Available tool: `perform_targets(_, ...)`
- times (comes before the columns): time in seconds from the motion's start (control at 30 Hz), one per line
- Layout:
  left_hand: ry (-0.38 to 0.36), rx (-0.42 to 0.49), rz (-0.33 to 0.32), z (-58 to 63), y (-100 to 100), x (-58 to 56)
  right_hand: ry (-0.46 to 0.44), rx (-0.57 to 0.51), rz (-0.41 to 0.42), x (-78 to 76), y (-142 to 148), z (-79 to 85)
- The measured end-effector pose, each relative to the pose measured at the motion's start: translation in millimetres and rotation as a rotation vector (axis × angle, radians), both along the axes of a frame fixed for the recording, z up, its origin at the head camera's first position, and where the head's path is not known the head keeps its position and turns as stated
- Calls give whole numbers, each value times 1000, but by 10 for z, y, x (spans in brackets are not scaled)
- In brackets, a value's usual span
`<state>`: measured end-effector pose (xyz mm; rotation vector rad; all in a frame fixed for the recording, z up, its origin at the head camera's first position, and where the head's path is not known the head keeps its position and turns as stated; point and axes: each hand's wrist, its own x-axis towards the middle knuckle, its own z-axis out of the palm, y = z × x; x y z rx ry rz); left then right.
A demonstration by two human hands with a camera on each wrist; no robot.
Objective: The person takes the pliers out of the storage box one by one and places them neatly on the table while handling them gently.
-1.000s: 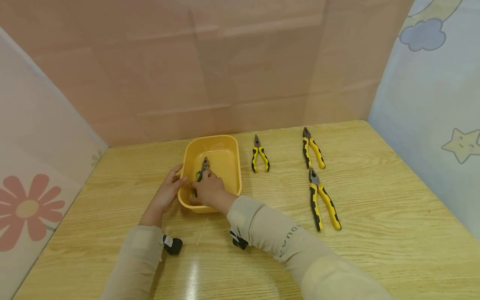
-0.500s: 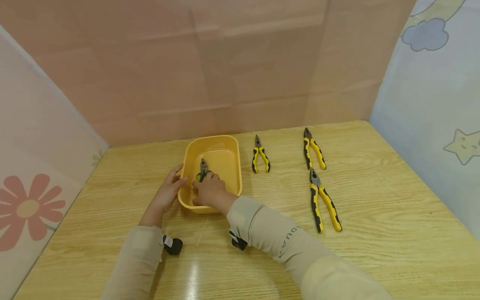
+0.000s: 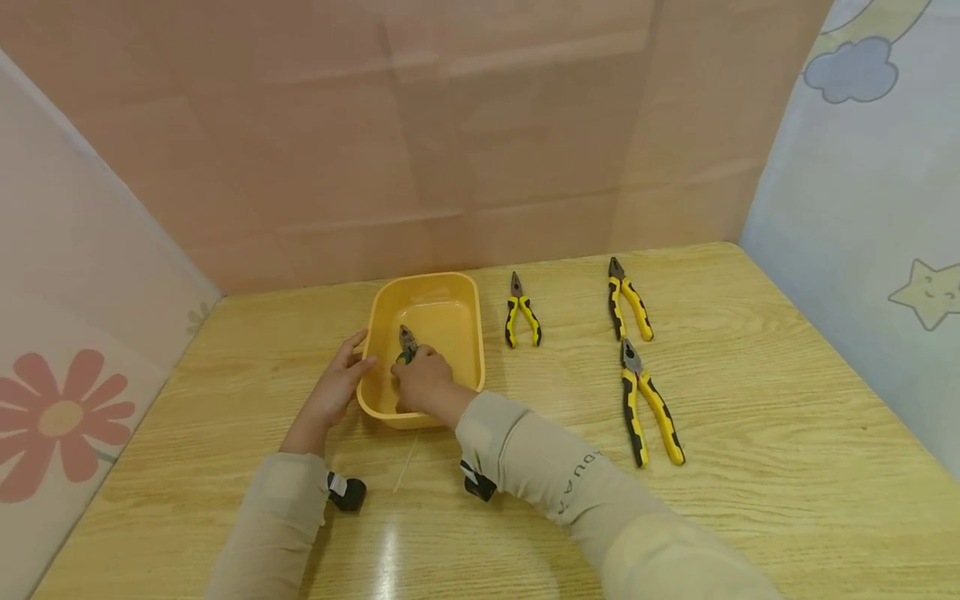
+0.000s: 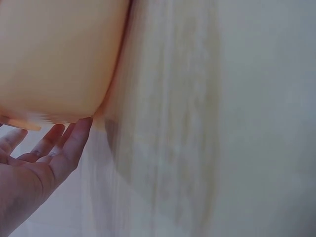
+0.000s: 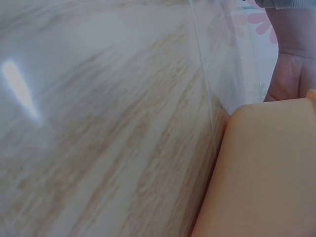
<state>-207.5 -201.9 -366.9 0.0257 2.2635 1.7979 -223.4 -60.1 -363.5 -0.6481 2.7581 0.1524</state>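
A yellow plastic bin [image 3: 457, 346] stands on the table. Inside it, my right hand [image 3: 426, 379] grips a pair of pliers [image 3: 408, 340] by the handles; the metal nose points away from me and the rest is hidden by the fingers. At the bin's left wall is my left hand [image 3: 339, 383], its fingers nearly straight against the outside and the thumb at the rim. In the left wrist view, the left fingertips [image 4: 84, 126] touch the bin wall [image 4: 59, 59]. The right wrist view shows the bin's outer side [image 5: 266, 163]; the right hand itself is out of that view.
Right of the bin lie small yellow-and-black needle-nose pliers [image 3: 522, 310]. Farther right are two larger pliers, one [image 3: 630, 297] behind the other [image 3: 651, 403]. A thin pale strip [image 3: 406, 464] lies before the bin. Printed cloth walls border the wooden table [image 3: 750, 400].
The pliers in my right hand have shifted slightly toward me, their nose swinging a little to the left. My left hand stays at the bin's side.
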Motion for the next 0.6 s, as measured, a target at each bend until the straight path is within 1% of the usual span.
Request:
perform_targets(0.13,-3,14,-5,-9,3,16,-65,-136,-66,1,26,-26)
perform_targets(0.33,4,17,-16,-14,4,14,-163,-421,-190,-16,111,-17)
perform_targets(0.43,2,12,-9,-20,1,3,-201,-544,-231,-29,162,8)
perform_targets(0.5,1,11,-7,-25,-1,-3,-214,-587,-240,-34,191,23)
perform_targets(0.6,6,25,-7,-36,6,-7,-217,-620,-239,-38,229,34)
